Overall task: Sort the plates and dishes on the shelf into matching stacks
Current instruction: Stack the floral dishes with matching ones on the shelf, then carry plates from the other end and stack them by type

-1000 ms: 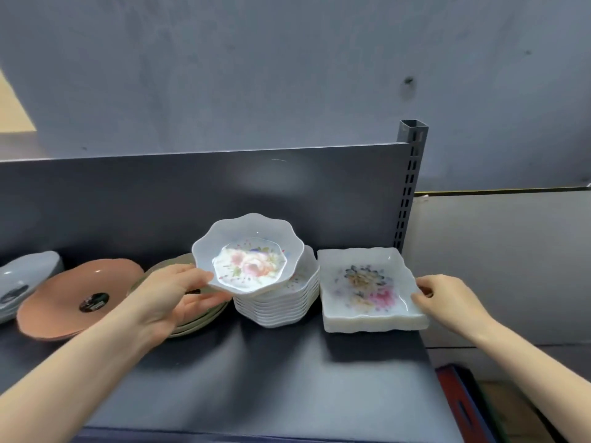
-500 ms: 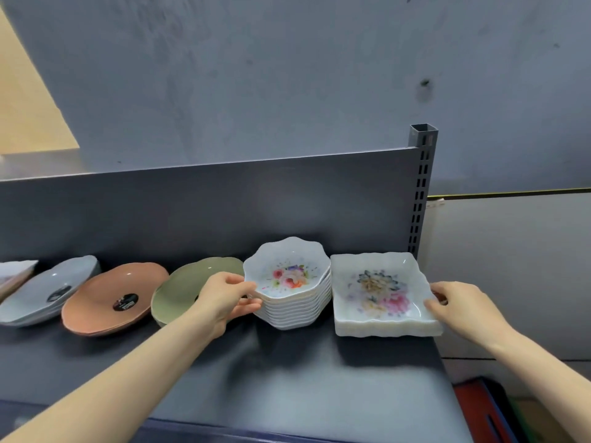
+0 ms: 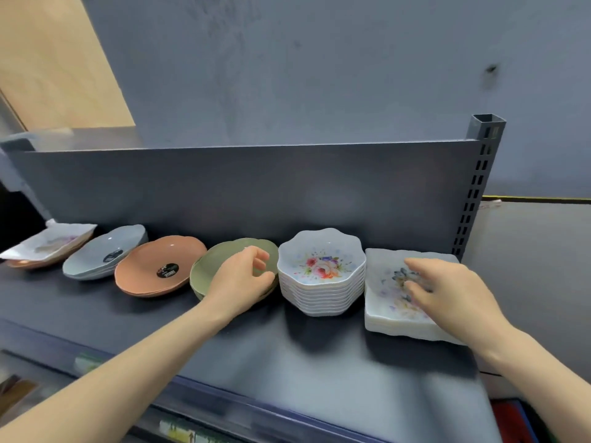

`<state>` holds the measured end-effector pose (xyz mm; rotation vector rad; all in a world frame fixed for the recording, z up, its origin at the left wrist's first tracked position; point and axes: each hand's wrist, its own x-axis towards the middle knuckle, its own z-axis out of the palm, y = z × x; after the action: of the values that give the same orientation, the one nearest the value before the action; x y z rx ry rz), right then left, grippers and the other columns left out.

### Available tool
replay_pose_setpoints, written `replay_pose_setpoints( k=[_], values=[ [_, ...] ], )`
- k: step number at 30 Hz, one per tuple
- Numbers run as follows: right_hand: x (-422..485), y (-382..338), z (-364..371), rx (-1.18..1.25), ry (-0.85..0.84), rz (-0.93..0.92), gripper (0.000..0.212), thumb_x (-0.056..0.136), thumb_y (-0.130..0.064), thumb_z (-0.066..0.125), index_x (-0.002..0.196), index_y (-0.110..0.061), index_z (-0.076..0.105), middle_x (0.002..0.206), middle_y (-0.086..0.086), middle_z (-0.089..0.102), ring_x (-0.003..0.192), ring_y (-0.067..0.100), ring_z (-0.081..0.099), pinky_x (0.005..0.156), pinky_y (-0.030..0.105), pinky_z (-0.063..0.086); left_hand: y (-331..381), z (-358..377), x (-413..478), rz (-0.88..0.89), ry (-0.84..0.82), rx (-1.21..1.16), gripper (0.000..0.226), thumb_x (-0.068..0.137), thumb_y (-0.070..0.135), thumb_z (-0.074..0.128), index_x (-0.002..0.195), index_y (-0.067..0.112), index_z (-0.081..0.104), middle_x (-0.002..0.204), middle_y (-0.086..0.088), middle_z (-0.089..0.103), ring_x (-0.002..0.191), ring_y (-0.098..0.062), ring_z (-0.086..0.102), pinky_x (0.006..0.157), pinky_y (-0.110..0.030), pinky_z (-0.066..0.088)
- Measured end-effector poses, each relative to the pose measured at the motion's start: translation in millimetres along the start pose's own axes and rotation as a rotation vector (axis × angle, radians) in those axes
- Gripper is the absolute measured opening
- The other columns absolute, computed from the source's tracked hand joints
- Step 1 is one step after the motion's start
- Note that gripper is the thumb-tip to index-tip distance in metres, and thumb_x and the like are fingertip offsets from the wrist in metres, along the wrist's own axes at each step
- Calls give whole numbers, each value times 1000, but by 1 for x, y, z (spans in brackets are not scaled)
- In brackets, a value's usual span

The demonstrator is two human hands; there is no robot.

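While both hands hover over the shelf (image 3: 319, 362), the dishes sit in a row along its back panel.
Head view: the left hand (image 3: 241, 279) is over the green plates (image 3: 215, 263), fingers loosely curled and holding nothing. The right hand (image 3: 447, 292) is above the square floral dishes (image 3: 383, 311), fingers stretched out and blurred. The stack of scalloped floral bowls (image 3: 321, 276) stands between the two, with the terracotta plates (image 3: 150, 266) and grey-blue plates (image 3: 99, 251) further left.
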<state>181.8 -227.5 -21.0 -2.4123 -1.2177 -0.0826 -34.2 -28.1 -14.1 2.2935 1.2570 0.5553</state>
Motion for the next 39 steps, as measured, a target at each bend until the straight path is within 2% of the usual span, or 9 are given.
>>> replay_pose_setpoints(
  k=[4, 8, 14, 19, 21, 27, 33, 39],
  values=[
    [1, -46, 8, 69, -15, -143, 43, 89, -22, 59, 132, -22, 57, 127, -3, 64, 120, 20, 56, 91, 30, 43, -20, -23, -16, 184, 13, 281, 43, 88, 26, 56, 131, 20, 51, 129, 3, 56, 114, -13, 56, 92, -25, 42],
    [0, -88, 18, 67, -36, -231, 42, 87, -21, 62, 129, -24, 60, 123, -5, 66, 117, 20, 58, 85, 28, 41, -58, -48, -34, 238, 17, 410, 43, 90, 27, 53, 132, 20, 50, 131, 3, 52, 118, -17, 52, 95, -30, 43],
    [-8, -174, 42, 61, -62, -290, 37, 83, -15, 68, 119, -20, 67, 110, -1, 73, 106, 25, 65, 80, 33, 45, -137, -106, -51, 156, 33, 454, 43, 91, 30, 51, 134, 22, 51, 133, 5, 54, 121, -14, 51, 97, -28, 42],
    [-14, -274, 58, 26, -73, -399, 36, 86, -20, 63, 122, -23, 65, 117, -4, 70, 111, 22, 62, 86, 32, 47, -217, -181, -69, 38, 119, 403, 46, 92, 32, 51, 137, 26, 47, 139, 10, 49, 125, -10, 49, 100, -25, 40],
    [-16, -316, 68, 2, -75, -456, 32, 87, -23, 60, 119, -22, 66, 115, -4, 70, 108, 22, 63, 83, 31, 47, -251, -210, -81, -14, 159, 381, 46, 92, 33, 51, 137, 28, 47, 140, 12, 49, 124, -8, 49, 100, -25, 40],
    [-36, -430, 114, 46, -118, -626, 39, 89, -24, 56, 128, -28, 60, 122, -12, 66, 114, 14, 60, 86, 26, 45, -344, -285, -118, -137, 238, 389, 44, 91, 33, 53, 135, 29, 49, 137, 12, 52, 120, -7, 51, 97, -24, 41],
    [-49, -501, 156, 38, -197, -682, 47, 92, -30, 53, 138, -32, 48, 134, -16, 57, 123, 8, 52, 95, 22, 39, -406, -332, -132, -199, 270, 368, 41, 89, 33, 54, 131, 30, 52, 134, 12, 54, 117, -8, 53, 94, -26, 44],
    [-36, -547, 186, 7, -247, -713, 48, 92, -29, 51, 140, -32, 45, 140, -16, 51, 130, 6, 46, 104, 22, 36, -462, -339, -122, -253, 280, 292, 40, 89, 33, 55, 129, 31, 53, 130, 13, 56, 114, -7, 55, 90, -25, 45]
  ],
)
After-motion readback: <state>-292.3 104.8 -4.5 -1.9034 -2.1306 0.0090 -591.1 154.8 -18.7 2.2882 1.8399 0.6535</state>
